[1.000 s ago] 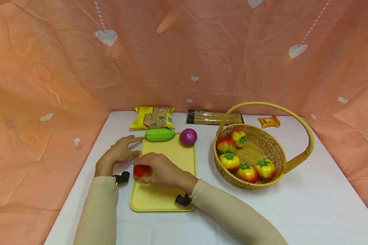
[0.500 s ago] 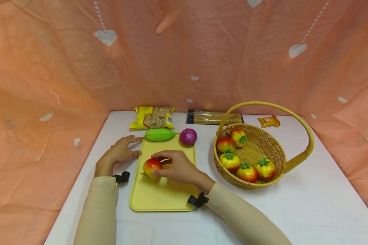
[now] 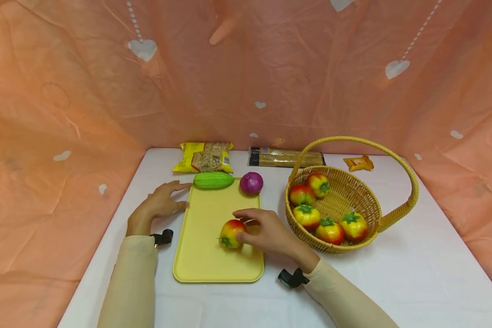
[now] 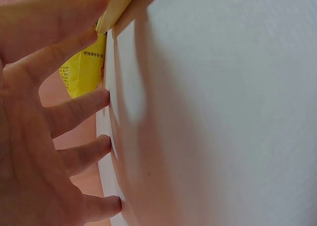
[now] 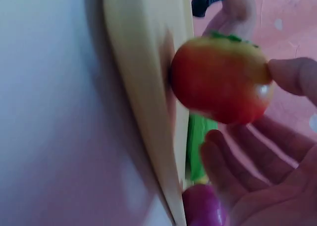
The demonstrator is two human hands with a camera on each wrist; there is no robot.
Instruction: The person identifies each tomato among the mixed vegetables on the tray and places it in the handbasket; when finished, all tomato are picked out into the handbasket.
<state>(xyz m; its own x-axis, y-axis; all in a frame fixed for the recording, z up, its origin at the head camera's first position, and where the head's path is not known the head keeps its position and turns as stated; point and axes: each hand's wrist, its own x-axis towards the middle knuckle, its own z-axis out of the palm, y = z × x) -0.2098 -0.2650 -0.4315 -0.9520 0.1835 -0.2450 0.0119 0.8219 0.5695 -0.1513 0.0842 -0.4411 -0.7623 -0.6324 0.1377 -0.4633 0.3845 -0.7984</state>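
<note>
A red and yellow tomato (image 3: 231,233) with a green calyx is low over the yellow tray (image 3: 201,264); contact with the tray is hard to judge. My right hand (image 3: 270,233) holds it between thumb and fingers, the thumb on its right side. In the right wrist view, the thumb tip presses the tomato (image 5: 223,80), and some fingertips are hidden behind it. Along the tray's left edge rests my left hand (image 3: 157,206), fingers spread, thumb at the rim. A green ridged gourd (image 3: 213,180) and a purple onion (image 3: 251,183) lie at the tray's far end.
To the right stands a wicker basket (image 3: 366,193) with a tall handle and several tomatoes inside. Behind the tray lie a yellow food bag (image 3: 205,157), a long packet of sticks or noodles (image 3: 291,157) and a small orange packet (image 3: 358,163).
My right hand has moved right with the tomato, from the tray's left edge to its right half. The tomato's calyx has come into view. My left hand has stayed in place.
</note>
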